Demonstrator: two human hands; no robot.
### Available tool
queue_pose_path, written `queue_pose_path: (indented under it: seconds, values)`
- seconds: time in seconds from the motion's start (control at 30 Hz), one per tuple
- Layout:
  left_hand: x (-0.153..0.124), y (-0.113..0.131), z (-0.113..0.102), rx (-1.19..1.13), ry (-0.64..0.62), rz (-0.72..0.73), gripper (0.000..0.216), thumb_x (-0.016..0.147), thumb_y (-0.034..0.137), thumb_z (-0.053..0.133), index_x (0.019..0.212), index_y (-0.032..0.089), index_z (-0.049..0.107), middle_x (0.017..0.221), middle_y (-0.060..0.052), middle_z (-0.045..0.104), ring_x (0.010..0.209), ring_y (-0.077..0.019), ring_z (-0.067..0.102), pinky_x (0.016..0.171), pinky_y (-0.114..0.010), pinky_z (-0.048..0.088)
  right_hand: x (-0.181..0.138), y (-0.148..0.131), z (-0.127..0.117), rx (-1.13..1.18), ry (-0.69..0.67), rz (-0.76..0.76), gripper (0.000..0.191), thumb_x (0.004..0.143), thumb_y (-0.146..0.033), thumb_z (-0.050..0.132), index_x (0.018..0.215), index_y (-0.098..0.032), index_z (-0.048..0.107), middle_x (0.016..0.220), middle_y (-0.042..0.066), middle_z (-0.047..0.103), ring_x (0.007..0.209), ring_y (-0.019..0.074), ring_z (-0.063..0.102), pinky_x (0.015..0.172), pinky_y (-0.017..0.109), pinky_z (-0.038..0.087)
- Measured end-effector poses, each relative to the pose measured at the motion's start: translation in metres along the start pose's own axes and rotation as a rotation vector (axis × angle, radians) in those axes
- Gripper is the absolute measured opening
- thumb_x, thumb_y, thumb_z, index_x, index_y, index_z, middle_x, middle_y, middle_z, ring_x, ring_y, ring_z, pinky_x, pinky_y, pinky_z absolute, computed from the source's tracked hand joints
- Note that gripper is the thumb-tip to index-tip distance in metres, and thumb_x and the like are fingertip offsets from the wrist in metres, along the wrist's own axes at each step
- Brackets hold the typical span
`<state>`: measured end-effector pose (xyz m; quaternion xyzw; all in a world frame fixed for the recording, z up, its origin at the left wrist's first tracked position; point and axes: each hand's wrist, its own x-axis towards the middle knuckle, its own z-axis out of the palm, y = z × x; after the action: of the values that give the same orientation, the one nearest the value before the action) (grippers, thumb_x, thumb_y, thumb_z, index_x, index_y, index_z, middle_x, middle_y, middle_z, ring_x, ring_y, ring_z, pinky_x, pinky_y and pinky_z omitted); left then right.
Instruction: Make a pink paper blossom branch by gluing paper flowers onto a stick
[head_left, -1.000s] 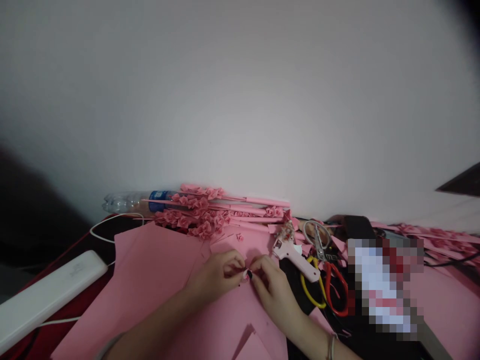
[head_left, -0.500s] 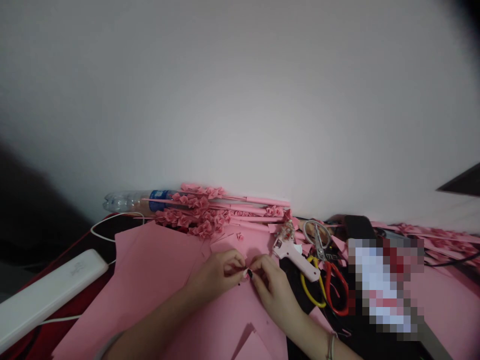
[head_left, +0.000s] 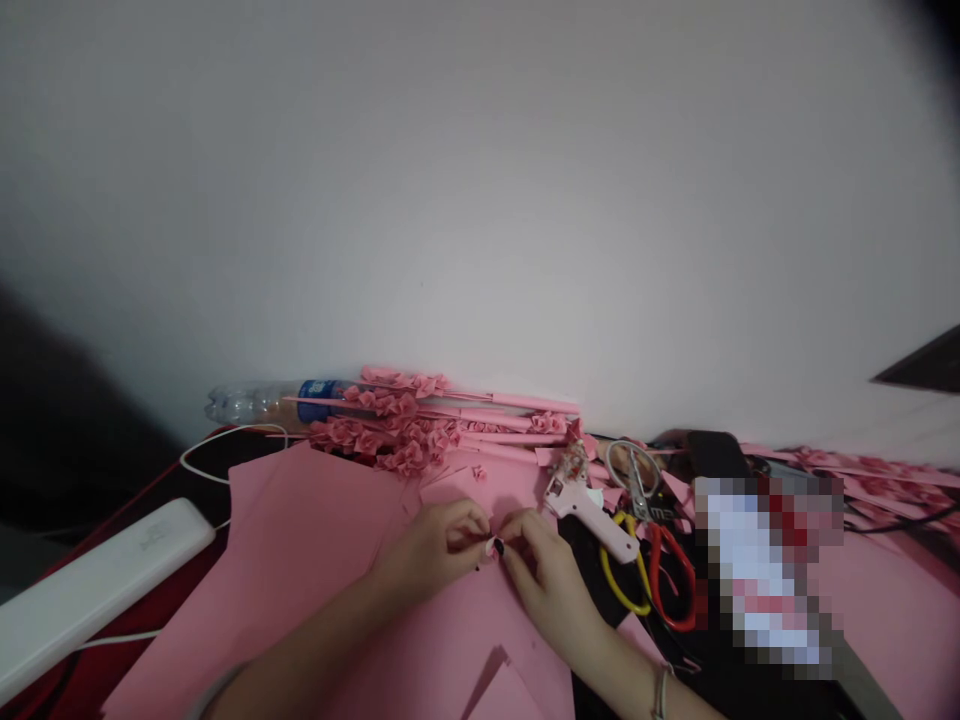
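1 pink scrap (head_left: 493, 544) pinched by left hand (head_left: 431, 555), right hand (head_left: 551, 585); bottle (head_left: 255, 402) beyond.

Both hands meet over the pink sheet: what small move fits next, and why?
Probably a small twist of the tiny pink piece pinched between the left hand and right hand: both sets of fingertips meet on it, and the glue gun lies unheld beside the right hand.

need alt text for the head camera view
The left hand and right hand pinch a small pink piece between them over a pink sheet. A glue gun and scissors lie to the right; paper roses and a bottle lie along the wall.
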<state>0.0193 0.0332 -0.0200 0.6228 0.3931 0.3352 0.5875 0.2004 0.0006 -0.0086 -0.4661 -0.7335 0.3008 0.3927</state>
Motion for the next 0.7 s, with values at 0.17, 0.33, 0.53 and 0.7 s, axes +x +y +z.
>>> queue_pose_path:
  seconds: [0.17, 0.33, 0.53, 0.7]
  values:
    - [0.0000, 0.0013, 0.0004, -0.002, 0.004, -0.006, 0.012, 0.076, 0.024, 0.066, 0.078, 0.018, 0.056, 0.073, 0.001, 0.065, 0.071, -0.0155, 0.066, 0.063, -0.024, 0.051, -0.0003, -0.0012, -0.0006, -0.001, -0.006, 0.017, 0.017, 0.086, -0.006, 0.047, 0.082, -0.021, 0.054, 0.082, 0.003, 0.060, 0.075, 0.0177, 0.057, 0.069, 0.028, 0.045]
    - [-0.0005, 0.0038, 0.0001, -0.001, -0.002, -0.012, 0.011, 0.076, 0.023, 0.066, 0.078, 0.018, 0.056, 0.073, 0.000, 0.065, 0.072, -0.0159, 0.067, 0.064, -0.025, 0.050, 0.0002, -0.0008, -0.0004, -0.009, 0.003, 0.013, 0.017, 0.084, -0.006, 0.047, 0.082, -0.021, 0.054, 0.081, 0.003, 0.061, 0.073, 0.0176, 0.057, 0.066, 0.028, 0.044]
    - [0.0002, 0.0020, 0.0000, -0.006, -0.001, -0.016, 0.011, 0.074, 0.022, 0.066, 0.078, 0.018, 0.056, 0.073, 0.001, 0.065, 0.071, -0.0158, 0.066, 0.064, -0.026, 0.051, 0.0011, -0.0005, -0.0006, -0.012, -0.010, 0.025, 0.016, 0.084, -0.007, 0.047, 0.083, -0.021, 0.055, 0.081, 0.003, 0.061, 0.073, 0.0182, 0.058, 0.065, 0.028, 0.044]
    - [-0.0003, 0.0032, 0.0008, -0.023, 0.007, -0.008, 0.010, 0.074, 0.021, 0.065, 0.077, 0.019, 0.056, 0.073, 0.001, 0.065, 0.070, -0.0158, 0.066, 0.063, -0.025, 0.051, 0.0014, 0.0005, -0.0005, -0.014, -0.010, 0.029, 0.016, 0.084, -0.007, 0.047, 0.083, -0.021, 0.055, 0.081, 0.003, 0.061, 0.073, 0.0180, 0.057, 0.066, 0.028, 0.044]
